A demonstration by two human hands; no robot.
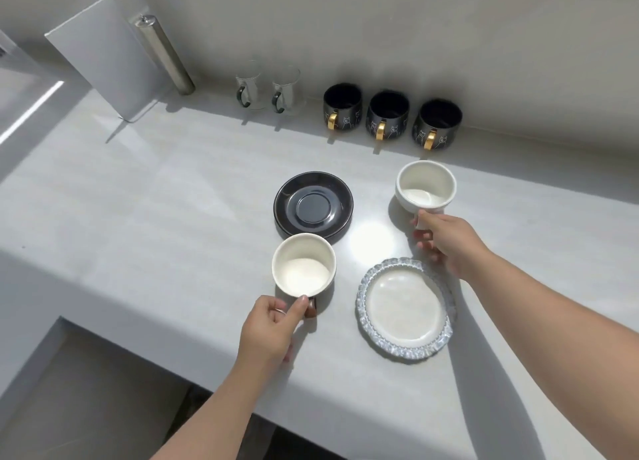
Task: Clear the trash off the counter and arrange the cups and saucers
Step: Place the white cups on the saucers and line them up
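My left hand [273,328] pinches the brown handle of a cream cup [303,265], which overlaps the near edge of a stack of dark saucers [313,205]. My right hand [446,243] grips the handle of a second cream cup [426,186] to the right of the dark saucers. A white saucer with a ruffled glass-like rim [406,309] lies on the counter between my arms. Both cups are upright and look empty. Whether either cup is lifted off the counter is unclear.
Along the back wall stand two glass mugs [266,86] and three black mugs with gold handles [392,119]. A metal cylinder [166,55] and a white board [103,58] lean at the back left. The counter's front edge [173,363] drops off below my left hand.
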